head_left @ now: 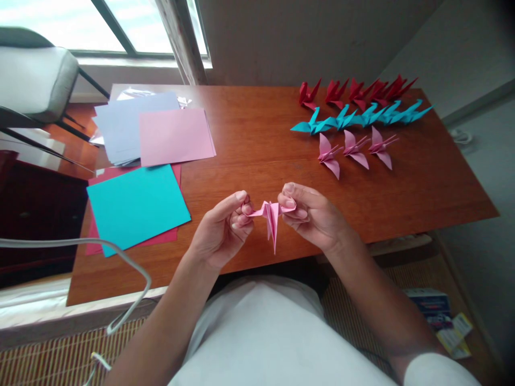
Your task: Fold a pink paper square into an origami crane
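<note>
A pink folded paper crane is held up over the front edge of the table, its long point hanging down. My left hand pinches the wing on the left between thumb and fingers. On the other side, my right hand grips the opposite wing in the same way. Farther back on the right stand three finished pink cranes in a row. Behind them runs a row of blue cranes, and at the back a row of red cranes.
Sheets of blue paper, pink paper and pale lilac paper lie stacked on the left of the wooden table. A white cable loops across the lower left. A chair stands by the window.
</note>
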The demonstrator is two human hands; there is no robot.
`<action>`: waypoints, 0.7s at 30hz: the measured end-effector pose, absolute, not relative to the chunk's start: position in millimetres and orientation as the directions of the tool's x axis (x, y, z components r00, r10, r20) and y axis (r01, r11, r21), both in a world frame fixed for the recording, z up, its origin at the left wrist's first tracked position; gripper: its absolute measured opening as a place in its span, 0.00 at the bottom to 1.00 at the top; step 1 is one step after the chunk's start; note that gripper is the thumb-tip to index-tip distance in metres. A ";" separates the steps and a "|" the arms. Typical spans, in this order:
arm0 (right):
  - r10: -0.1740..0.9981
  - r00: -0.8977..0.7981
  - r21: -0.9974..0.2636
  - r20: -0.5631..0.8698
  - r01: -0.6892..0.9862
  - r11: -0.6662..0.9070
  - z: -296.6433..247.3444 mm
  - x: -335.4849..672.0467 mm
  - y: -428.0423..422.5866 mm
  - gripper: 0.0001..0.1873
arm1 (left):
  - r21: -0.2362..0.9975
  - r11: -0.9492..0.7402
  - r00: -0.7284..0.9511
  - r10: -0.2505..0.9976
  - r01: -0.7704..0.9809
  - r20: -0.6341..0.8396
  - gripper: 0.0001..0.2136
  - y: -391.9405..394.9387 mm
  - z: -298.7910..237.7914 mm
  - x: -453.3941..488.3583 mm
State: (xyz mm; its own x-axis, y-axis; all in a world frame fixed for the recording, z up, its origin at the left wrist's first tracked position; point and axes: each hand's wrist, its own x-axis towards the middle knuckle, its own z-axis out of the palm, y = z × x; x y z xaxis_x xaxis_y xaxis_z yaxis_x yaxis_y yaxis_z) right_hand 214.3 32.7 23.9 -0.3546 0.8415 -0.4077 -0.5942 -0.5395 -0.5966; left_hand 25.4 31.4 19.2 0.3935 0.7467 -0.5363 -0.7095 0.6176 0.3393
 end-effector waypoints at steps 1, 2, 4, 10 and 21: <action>0.842 -0.348 -0.600 -0.412 -0.592 -0.538 22.7 214.1 32.4 0.18 | 0.336 0.621 0.384 0.738 -0.708 -0.555 0.06 32.1 19.1 25.8; 0.843 -0.342 -0.601 -0.416 -0.592 -0.537 21.6 213.9 32.2 0.18 | 0.332 0.624 0.374 0.729 -0.707 -0.573 0.07 32.7 18.9 26.2; 0.842 -0.337 -0.594 -0.421 -0.599 -0.536 19.7 213.5 31.8 0.18 | 0.328 0.623 0.353 0.719 -0.710 -0.599 0.07 33.0 18.1 27.0; 0.837 -0.368 -0.574 -0.404 -0.611 -0.546 18.0 213.3 31.7 0.17 | 0.358 0.625 0.387 0.743 -0.694 -0.546 0.09 29.3 13.8 28.8; 0.836 -0.393 -0.630 -0.383 -0.550 -0.548 17.7 213.2 30.6 0.19 | 0.444 0.623 0.400 0.768 -0.644 -0.500 0.16 28.8 11.6 30.2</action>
State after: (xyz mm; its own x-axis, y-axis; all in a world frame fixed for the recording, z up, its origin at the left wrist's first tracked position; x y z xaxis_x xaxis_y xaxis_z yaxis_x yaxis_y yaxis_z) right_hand 213.2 30.6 17.7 -0.3931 0.8358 -0.3833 -0.5501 -0.5478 -0.6302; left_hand 30.2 28.8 11.6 0.3998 0.7684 -0.4997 -0.6439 0.6234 0.4436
